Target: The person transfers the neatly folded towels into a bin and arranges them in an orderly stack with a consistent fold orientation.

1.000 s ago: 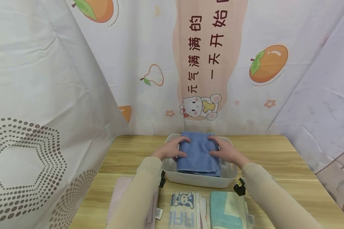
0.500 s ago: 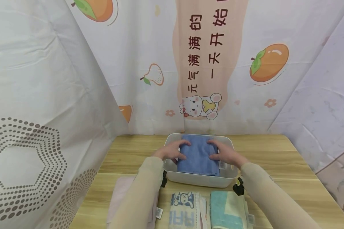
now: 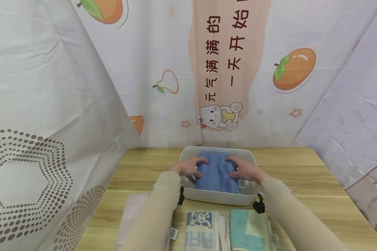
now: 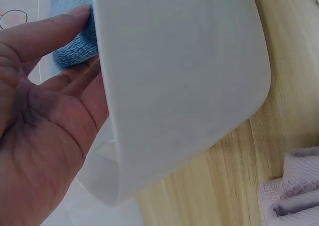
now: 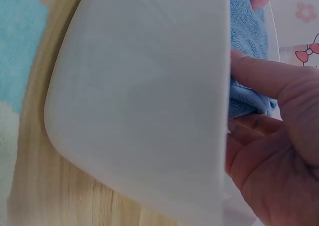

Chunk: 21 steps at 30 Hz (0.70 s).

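Observation:
A folded blue towel [image 3: 216, 174] lies low inside a white plastic bin [image 3: 220, 199] at the table's far side. My left hand [image 3: 187, 167] grips the towel's left side, thumb on top and fingers beneath. On the opposite side my right hand [image 3: 246, 170] holds it the same way. The left wrist view shows the towel's rounded edge [image 4: 77, 54] between thumb and fingers. In the right wrist view, the bin's wall [image 5: 139, 96] hides part of the towel and some fingertips. A white tag [image 3: 242, 183] sticks out near the right hand.
Along the table's [image 3: 298, 174] front lie a pink towel [image 3: 132, 212], a cream and blue bear-patterned towel [image 3: 200, 230] and a teal and cream towel [image 3: 248, 228]. Printed curtains [image 3: 163, 115] hang right behind the table and along its sides.
Both hands have lowered the blue towel deeper into the bin. Its far edge, which stood above the back rim, is now below it. The front towels have not moved.

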Available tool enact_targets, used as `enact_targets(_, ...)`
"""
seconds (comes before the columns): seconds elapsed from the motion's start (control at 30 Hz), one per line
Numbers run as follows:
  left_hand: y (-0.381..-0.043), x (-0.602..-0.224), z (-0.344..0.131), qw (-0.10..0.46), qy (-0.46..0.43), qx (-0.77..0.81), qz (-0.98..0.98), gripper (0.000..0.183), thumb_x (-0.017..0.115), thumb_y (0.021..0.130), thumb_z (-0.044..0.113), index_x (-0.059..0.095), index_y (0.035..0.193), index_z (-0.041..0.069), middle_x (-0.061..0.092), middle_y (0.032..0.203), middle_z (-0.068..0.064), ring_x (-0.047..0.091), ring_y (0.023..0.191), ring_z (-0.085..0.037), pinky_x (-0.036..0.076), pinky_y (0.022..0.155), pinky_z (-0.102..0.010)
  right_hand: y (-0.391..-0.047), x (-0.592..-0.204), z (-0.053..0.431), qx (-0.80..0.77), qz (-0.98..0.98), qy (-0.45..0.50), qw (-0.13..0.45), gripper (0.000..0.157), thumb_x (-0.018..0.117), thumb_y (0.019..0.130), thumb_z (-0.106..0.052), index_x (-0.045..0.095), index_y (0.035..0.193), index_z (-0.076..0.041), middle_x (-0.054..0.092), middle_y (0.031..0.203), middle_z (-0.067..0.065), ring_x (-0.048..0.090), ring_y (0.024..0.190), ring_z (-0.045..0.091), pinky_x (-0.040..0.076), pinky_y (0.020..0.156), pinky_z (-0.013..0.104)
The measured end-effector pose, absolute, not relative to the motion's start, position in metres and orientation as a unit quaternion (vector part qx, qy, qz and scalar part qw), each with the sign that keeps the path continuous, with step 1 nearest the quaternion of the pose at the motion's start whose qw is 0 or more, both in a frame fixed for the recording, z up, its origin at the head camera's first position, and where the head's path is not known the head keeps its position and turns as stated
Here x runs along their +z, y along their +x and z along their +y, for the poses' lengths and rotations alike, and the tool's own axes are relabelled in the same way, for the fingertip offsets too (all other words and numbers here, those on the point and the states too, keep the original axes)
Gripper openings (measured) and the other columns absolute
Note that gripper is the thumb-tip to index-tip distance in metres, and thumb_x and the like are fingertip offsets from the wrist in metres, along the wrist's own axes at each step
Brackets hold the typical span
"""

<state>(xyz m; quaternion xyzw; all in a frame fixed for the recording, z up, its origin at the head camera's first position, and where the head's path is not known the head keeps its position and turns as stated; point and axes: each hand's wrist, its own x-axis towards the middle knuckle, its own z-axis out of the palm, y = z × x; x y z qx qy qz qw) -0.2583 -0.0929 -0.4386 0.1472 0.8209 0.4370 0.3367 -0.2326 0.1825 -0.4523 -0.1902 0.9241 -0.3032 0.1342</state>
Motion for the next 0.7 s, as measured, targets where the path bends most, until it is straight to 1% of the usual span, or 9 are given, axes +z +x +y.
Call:
enact_targets(0.1, -0.2585, -0.4384, -0.0929, 0.350, 0.140, 0.433, 0.818, 0.060, 0.065, 0.091, -0.008, 0.054, 0.145, 0.017, 0.038, 0.149, -0.022, 0.069, 0.094, -0.033, 0.063, 0.070, -0.044, -0.2335, -0.4533, 0.1817, -0.302, 0.923, -0.185, 0.149, 0.068, 0.078, 0.090, -0.016, 0.047, 0.149, -0.002, 0.042, 0.154, 0.027, 0.040, 0.142, 0.048, 0.034, 0.113, 0.063)
enact_targets(0.17, -0.2590, -0.4389, -0.0928, 0.359, 0.133, 0.430, 0.817, 0.059, 0.064, 0.092, -0.006, 0.054, 0.146, 0.017, 0.041, 0.146, -0.022, 0.068, 0.094, -0.032, 0.063, 0.072, -0.045, -0.2340, -0.4546, 0.1817, -0.307, 0.920, -0.178, 0.165, 0.068, 0.077, 0.091, -0.014, 0.046, 0.150, -0.002, 0.042, 0.155, 0.027, 0.040, 0.141, 0.047, 0.036, 0.113, 0.062)
enact_targets(0.23, -0.2595, -0.4396, -0.0921, 0.366, 0.123, 0.427, 0.818, 0.058, 0.064, 0.093, -0.003, 0.054, 0.146, 0.018, 0.044, 0.142, -0.021, 0.066, 0.094, -0.032, 0.063, 0.072, -0.045, -0.2337, -0.4555, 0.1818, -0.317, 0.914, -0.170, 0.185, 0.069, 0.076, 0.091, -0.011, 0.044, 0.151, -0.002, 0.040, 0.155, 0.028, 0.044, 0.138, 0.047, 0.046, 0.105, 0.059)
enact_targets(0.3, -0.2604, -0.4404, -0.0909, 0.371, 0.114, 0.423, 0.819, 0.057, 0.064, 0.093, -0.001, 0.055, 0.146, 0.019, 0.047, 0.137, -0.021, 0.066, 0.094, -0.033, 0.063, 0.073, -0.045, -0.2331, -0.4558, 0.1814, -0.332, 0.907, -0.158, 0.205, 0.069, 0.075, 0.091, -0.008, 0.042, 0.152, -0.002, 0.038, 0.155, 0.029, 0.047, 0.134, 0.046, 0.055, 0.094, 0.052)
enact_targets(0.4, -0.2612, -0.4405, -0.0886, 0.379, 0.102, 0.421, 0.818, 0.057, 0.064, 0.092, 0.000, 0.055, 0.146, 0.019, 0.049, 0.134, -0.019, 0.065, 0.095, -0.034, 0.063, 0.073, -0.045, -0.2319, -0.4550, 0.1804, -0.351, 0.897, -0.141, 0.230, 0.071, 0.074, 0.091, -0.005, 0.040, 0.153, -0.002, 0.037, 0.153, 0.032, 0.052, 0.126, 0.045, 0.061, 0.077, 0.044)
enact_targets(0.47, -0.2613, -0.4404, -0.0873, 0.386, 0.095, 0.421, 0.815, 0.058, 0.064, 0.092, 0.000, 0.055, 0.146, 0.018, 0.047, 0.137, -0.020, 0.065, 0.096, -0.035, 0.063, 0.073, -0.046, -0.2314, -0.4545, 0.1796, -0.358, 0.893, -0.132, 0.238, 0.071, 0.074, 0.090, -0.003, 0.040, 0.153, -0.003, 0.037, 0.153, 0.033, 0.053, 0.125, 0.045, 0.062, 0.076, 0.043)
enact_targets(0.57, -0.2615, -0.4405, -0.0860, 0.394, 0.087, 0.422, 0.812, 0.058, 0.064, 0.093, 0.001, 0.054, 0.148, 0.018, 0.042, 0.146, -0.020, 0.064, 0.100, -0.037, 0.062, 0.075, -0.047, -0.2308, -0.4553, 0.1791, -0.357, 0.893, -0.127, 0.244, 0.072, 0.074, 0.090, -0.003, 0.040, 0.153, -0.003, 0.037, 0.153, 0.033, 0.053, 0.125, 0.044, 0.061, 0.078, 0.043)
enact_targets(0.63, -0.2616, -0.4412, -0.0856, 0.400, 0.080, 0.425, 0.808, 0.059, 0.064, 0.093, 0.002, 0.053, 0.149, 0.018, 0.041, 0.149, -0.022, 0.064, 0.104, -0.039, 0.062, 0.076, -0.048, -0.2311, -0.4564, 0.1793, -0.339, 0.900, -0.134, 0.239, 0.071, 0.075, 0.091, -0.006, 0.041, 0.153, -0.004, 0.037, 0.154, 0.031, 0.051, 0.128, 0.043, 0.060, 0.082, 0.044)
enact_targets(0.7, -0.2616, -0.4420, -0.0852, 0.404, 0.075, 0.426, 0.806, 0.061, 0.064, 0.093, 0.003, 0.052, 0.150, 0.018, 0.040, 0.151, -0.022, 0.062, 0.108, -0.042, 0.062, 0.077, -0.048, -0.2308, -0.4569, 0.1792, -0.317, 0.908, -0.145, 0.234, 0.070, 0.075, 0.092, -0.009, 0.042, 0.153, -0.005, 0.038, 0.155, 0.029, 0.049, 0.132, 0.042, 0.058, 0.089, 0.047)
